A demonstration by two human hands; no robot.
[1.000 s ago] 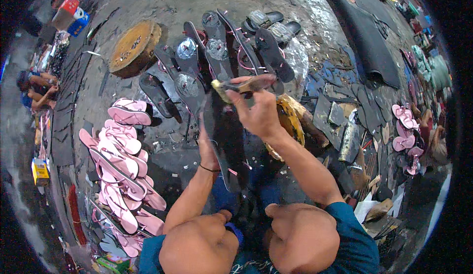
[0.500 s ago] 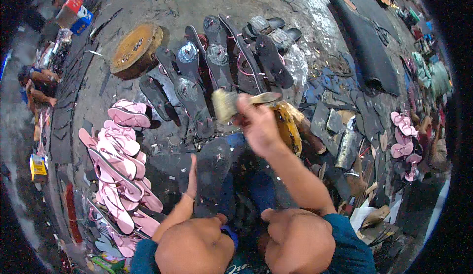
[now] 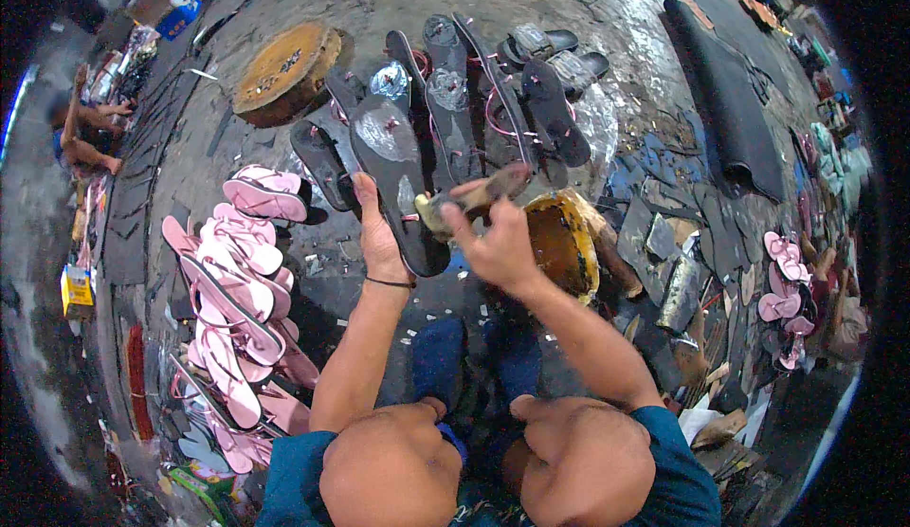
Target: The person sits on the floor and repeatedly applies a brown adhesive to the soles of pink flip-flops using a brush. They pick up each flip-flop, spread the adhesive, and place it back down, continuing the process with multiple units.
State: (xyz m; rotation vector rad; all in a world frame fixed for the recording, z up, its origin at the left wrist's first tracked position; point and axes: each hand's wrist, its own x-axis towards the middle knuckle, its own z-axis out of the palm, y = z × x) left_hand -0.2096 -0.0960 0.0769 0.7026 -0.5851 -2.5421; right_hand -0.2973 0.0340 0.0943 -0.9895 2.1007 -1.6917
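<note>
My left hand (image 3: 380, 241) is closed on the near edge of a black sandal sole (image 3: 383, 138) with shiny wet-looking patches, its thumb lying along the side. My right hand (image 3: 495, 247) grips a brush (image 3: 502, 184) with a wooden handle and pale yellowish bristles. The bristle end is beside the near part of the sole; contact cannot be made out. Right of this hand stands a yellow-rimmed tub (image 3: 590, 276) with brown contents. More black soles (image 3: 453, 100) with pink straps lie just beyond, some with shiny patches.
A heap of pink flip-flops (image 3: 232, 314) lies to the left, and more pink flip-flops (image 3: 779, 304) are at far right. A round wood block (image 3: 289, 67) sits far left. A black rolled sheet (image 3: 725, 110) and scraps cover the right. Another person (image 3: 90, 138) is at the left edge.
My left hand has come up from low near my knees and now holds a sole. The right hand with the brush has moved down beside that sole. The view has shifted slightly.
</note>
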